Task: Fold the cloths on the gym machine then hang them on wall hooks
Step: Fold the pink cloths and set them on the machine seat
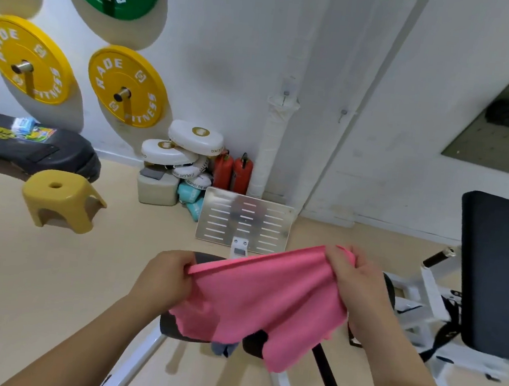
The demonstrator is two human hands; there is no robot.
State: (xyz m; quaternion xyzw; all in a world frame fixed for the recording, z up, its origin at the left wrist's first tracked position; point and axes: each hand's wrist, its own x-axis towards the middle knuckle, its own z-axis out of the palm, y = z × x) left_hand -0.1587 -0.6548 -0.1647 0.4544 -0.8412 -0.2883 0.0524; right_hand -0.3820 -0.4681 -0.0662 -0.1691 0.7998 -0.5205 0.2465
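Gym machine (425, 292), white frame w/ black pads, fills the lower right. Pink cloth (261, 294) is held up over its front black pad, top edge taut btwn both hands, the rest hanging loose. Left hand (166, 274) pinches the left corner, fingers curled. Right hand (354, 278) grips the bunched right corner. Grey-blue cloth (224, 348) peeks out below. Wall hooks (286, 94) sit on the white wall beyond, well apart.

Pink cloth (263, 291) between two gripping hands
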